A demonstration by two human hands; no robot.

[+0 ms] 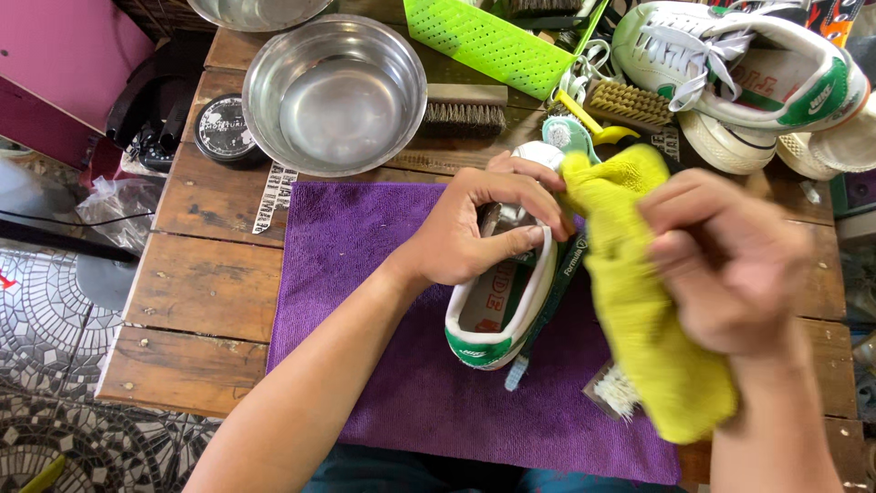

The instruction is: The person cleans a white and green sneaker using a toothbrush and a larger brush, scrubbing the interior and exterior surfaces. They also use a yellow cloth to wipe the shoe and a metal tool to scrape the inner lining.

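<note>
Two hands working a white sneaker (506,301) over a purple mat (365,274).
Left hand (474,233) clasps the shoe's collar, a firm hold on a light, fairly stiff body; right hand (730,265) is closed on a soft, limp yellow cloth (639,301). The cloth hides the toe, and the right hand is blurred.
</note>
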